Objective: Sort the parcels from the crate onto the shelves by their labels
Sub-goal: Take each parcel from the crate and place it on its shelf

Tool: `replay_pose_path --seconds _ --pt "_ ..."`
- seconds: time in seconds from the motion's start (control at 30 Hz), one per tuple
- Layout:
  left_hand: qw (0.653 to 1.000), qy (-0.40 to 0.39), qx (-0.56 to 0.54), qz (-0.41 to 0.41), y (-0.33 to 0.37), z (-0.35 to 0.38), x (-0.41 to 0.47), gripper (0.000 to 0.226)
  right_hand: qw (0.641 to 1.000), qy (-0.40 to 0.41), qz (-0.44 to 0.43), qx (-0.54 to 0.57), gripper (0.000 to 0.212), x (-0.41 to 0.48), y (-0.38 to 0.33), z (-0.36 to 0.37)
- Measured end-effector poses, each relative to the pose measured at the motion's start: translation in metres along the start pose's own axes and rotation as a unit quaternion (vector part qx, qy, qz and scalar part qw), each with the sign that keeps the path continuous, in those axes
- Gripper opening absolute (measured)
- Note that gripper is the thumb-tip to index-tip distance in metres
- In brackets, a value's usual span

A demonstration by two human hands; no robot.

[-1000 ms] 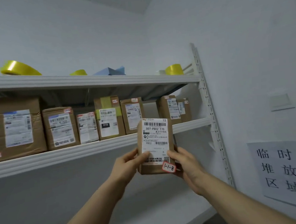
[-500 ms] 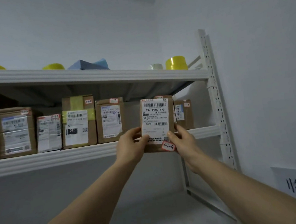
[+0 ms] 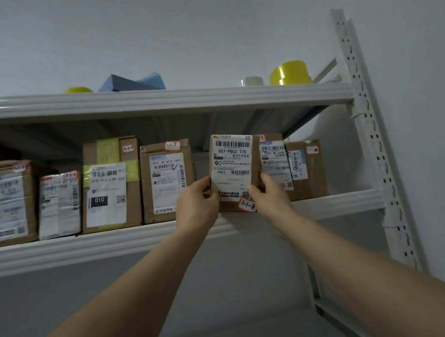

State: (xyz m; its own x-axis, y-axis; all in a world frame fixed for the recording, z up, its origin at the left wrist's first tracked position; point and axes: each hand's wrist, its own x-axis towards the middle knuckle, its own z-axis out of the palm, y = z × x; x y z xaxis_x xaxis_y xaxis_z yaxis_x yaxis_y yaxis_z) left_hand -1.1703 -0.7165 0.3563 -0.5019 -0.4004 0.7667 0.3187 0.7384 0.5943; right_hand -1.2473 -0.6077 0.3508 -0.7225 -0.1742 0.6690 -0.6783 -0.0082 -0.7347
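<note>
I hold a small brown parcel (image 3: 233,164) upright, its white shipping label facing me and a red-edged tag reading 3-1-8 at its lower right. My left hand (image 3: 196,206) grips its lower left edge and my right hand (image 3: 269,197) grips its lower right edge. The parcel is level with the middle shelf (image 3: 87,247), in the gap between the parcel tagged 3-1-7 (image 3: 166,181) and the parcel tagged 9 (image 3: 275,162). Its bottom edge sits about at the shelf's front lip.
More labelled parcels line the middle shelf, among them a box marked 010 (image 3: 109,185) and a far-right box (image 3: 308,169). Yellow tape rolls (image 3: 289,73) and blue foam (image 3: 131,82) lie on the top shelf (image 3: 154,101). A white upright (image 3: 371,130) stands at right.
Both hands have lifted the parcel up and forward from below the shelf edge to the gap between the boxes. The view has moved closer to the shelf.
</note>
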Motion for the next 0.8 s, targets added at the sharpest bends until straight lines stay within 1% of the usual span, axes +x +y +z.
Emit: replay_pose_path --seconds 0.1,0.23,0.27,0.33,0.37,0.43,0.5,0.6,0.8 --pt "0.998 -0.032 0.056 -0.002 -0.010 0.009 0.009 0.039 0.999 -0.016 0.010 -0.032 0.032 0.017 0.010 0.008" --pt "0.990 -0.017 0.139 -0.001 -0.023 0.018 0.022 0.037 0.993 -0.039 -0.021 -0.106 0.032 0.034 0.019 0.014" --pt "0.987 -0.013 0.159 0.000 -0.025 0.020 0.024 0.041 0.991 -0.047 -0.027 -0.121 0.035 0.038 0.021 0.014" --pt "0.981 -0.009 0.196 0.005 -0.029 0.023 0.025 0.056 0.987 -0.057 -0.038 -0.145 0.044 0.043 0.024 0.012" --pt "0.976 -0.006 0.218 0.013 -0.032 0.024 0.025 0.059 0.986 -0.055 -0.044 -0.154 0.049 0.044 0.025 0.011" --pt "0.963 -0.005 0.266 0.043 -0.035 0.026 0.023 0.050 0.984 -0.052 -0.058 -0.162 0.055 0.044 0.028 0.010" --pt "0.953 -0.007 0.298 0.058 -0.039 0.027 0.023 0.045 0.981 -0.050 -0.067 -0.174 0.056 0.041 0.030 0.012" --pt "0.945 0.003 0.323 0.059 -0.042 0.030 0.027 0.042 0.977 -0.044 -0.066 -0.196 0.057 0.041 0.032 0.013" --pt "0.933 0.002 0.357 0.056 -0.042 0.039 0.027 0.032 0.978 -0.051 -0.061 -0.192 0.064 0.048 0.039 0.019"
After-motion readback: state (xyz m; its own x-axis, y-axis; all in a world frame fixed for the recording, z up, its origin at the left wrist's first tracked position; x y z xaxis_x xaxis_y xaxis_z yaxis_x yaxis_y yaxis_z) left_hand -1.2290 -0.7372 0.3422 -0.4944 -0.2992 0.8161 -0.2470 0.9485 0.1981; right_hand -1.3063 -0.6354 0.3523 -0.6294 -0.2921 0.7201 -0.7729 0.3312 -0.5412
